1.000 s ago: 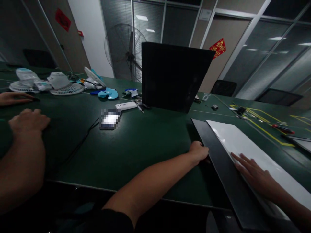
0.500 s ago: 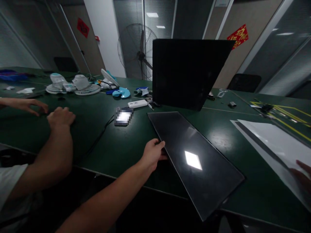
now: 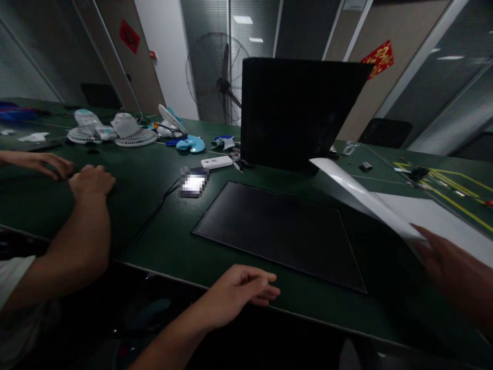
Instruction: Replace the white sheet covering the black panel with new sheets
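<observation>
A dark, flat rectangular panel (image 3: 277, 231) lies on the green table (image 3: 154, 241) straight in front of me. My left hand (image 3: 241, 290) hovers at the table's near edge just short of the panel, fingers loosely stretched and holding nothing. At the far right, my right hand (image 3: 452, 270) grips the near end of a white sheet (image 3: 358, 192). The sheet is lifted off the table and bends over the panel's right end. A second white sheet (image 3: 447, 226) lies flat beneath it.
A tall black board (image 3: 296, 113) stands upright behind the panel. Near it lie a lit phone (image 3: 192, 182) with a cable (image 3: 154, 210) and a white power bank (image 3: 216, 163). Small fan parts (image 3: 115, 133) sit at the back left. Another person's hands (image 3: 90, 180) rest at the left.
The dark panel has turned and now lies crosswise before me. My left hand has let go of it and drawn back to the table edge. My right hand has raised the white sheet.
</observation>
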Tool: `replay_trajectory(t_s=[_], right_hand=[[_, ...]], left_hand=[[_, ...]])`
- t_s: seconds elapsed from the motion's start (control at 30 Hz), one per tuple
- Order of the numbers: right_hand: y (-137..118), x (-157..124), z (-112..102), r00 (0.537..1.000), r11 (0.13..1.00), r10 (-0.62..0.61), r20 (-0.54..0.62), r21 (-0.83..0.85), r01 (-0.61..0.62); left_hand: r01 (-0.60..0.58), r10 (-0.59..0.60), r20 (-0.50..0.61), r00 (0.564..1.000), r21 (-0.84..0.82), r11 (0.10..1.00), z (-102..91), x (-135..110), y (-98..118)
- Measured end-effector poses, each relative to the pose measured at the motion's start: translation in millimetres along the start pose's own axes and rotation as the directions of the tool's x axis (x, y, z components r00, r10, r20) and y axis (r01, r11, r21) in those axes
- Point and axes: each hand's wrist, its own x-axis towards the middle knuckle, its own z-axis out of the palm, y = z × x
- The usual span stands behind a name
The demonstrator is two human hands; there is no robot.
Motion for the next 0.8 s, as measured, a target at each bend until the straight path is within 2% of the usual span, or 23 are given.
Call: replay_trajectory(t_s=[0.03, 0.07, 0.1, 0.13, 0.17, 0.2, 0.23, 0.27, 0.3, 0.37, 0.43, 0.5, 0.57, 0.63, 0.7, 0.77, 0.8], right_hand=[[-27, 2, -5, 0.997, 0.995, -0.079, 0.023, 0.07, 0.077], [-53, 3, -9, 0.985, 0.976, -0.172, 0.022, 0.143, 0.167], [-78, 5, -11, 0.964, 0.94, -0.267, -0.004, 0.219, 0.261], [-100, 6, -12, 0.935, 0.896, -0.354, -0.031, 0.275, 0.349], [-119, 6, -10, 0.905, 0.857, -0.424, -0.017, 0.316, 0.407], [-134, 7, -8, 0.873, 0.819, -0.487, 0.012, 0.353, 0.452], [-147, 7, -4, 0.84, 0.788, -0.539, 0.06, 0.388, 0.478], [-156, 7, -1, 0.808, 0.766, -0.577, 0.116, 0.421, 0.487], [-162, 6, 2, 0.78, 0.748, -0.605, 0.162, 0.451, 0.486], [-169, 5, 6, 0.749, 0.733, -0.626, 0.218, 0.493, 0.469], [-170, 4, 6, 0.751, 0.737, -0.619, 0.23, 0.502, 0.453], [-171, 1, 2, 0.758, 0.739, -0.613, 0.225, 0.503, 0.448], [-172, -4, -4, 0.759, 0.732, -0.613, 0.217, 0.517, 0.443], [-171, -12, -7, 0.781, 0.742, -0.592, 0.2, 0.513, 0.431], [-165, -22, -4, 0.849, 0.814, -0.497, 0.176, 0.433, 0.387], [-154, -33, 5, 0.929, 0.915, -0.327, 0.172, 0.302, 0.267], [-148, -38, 11, 0.951, 0.949, -0.243, 0.192, 0.248, 0.192]], left_hand=[[-0.096, 0.106, -0.052, 0.993, 0.164, 0.982, -6.9, -1, 0], [-0.204, 0.262, -0.129, 0.956, 0.346, 0.916, -14.3, -1, -1], [-0.291, 0.452, -0.199, 0.869, 0.534, 0.794, -22.5, 0, -2], [-0.325, 0.637, -0.231, 0.735, 0.705, 0.631, -31.5, 2, -4], [-0.301, 0.782, -0.221, 0.583, 0.835, 0.46, -41.0, 4, -5], [-0.232, 0.867, -0.187, 0.463, 0.918, 0.322, -50.9, 5, -7], [-0.14, 0.905, -0.158, 0.395, 0.963, 0.23, -60.5, 6, -8], [-0.041, 0.912, -0.15, 0.383, 0.983, 0.179, -69.4, 7, -8], [0.057, 0.895, -0.166, 0.414, 0.986, 0.157, -77.2, 7, -9], [0.195, 0.815, -0.224, 0.534, 0.971, 0.139, -88.5, 8, -11], [0.245, 0.717, -0.248, 0.651, 0.963, 0.111, -93.9, 9, -13], [0.246, 0.66, -0.244, 0.711, 0.965, 0.091, -95.2, 10, -15], [0.249, 0.653, -0.259, 0.712, 0.962, 0.11, -94.8, 12, -16], [0.259, 0.665, -0.297, 0.685, 0.953, 0.159, -93.9, 13, -16], [0.276, 0.674, -0.342, 0.654, 0.938, 0.209, -92.8, 13, -15], [0.294, 0.675, -0.378, 0.633, 0.925, 0.242, -91.4, 11, -14], [0.299, 0.674, -0.389, 0.628, 0.92, 0.252, -90.6, 11, -13]])
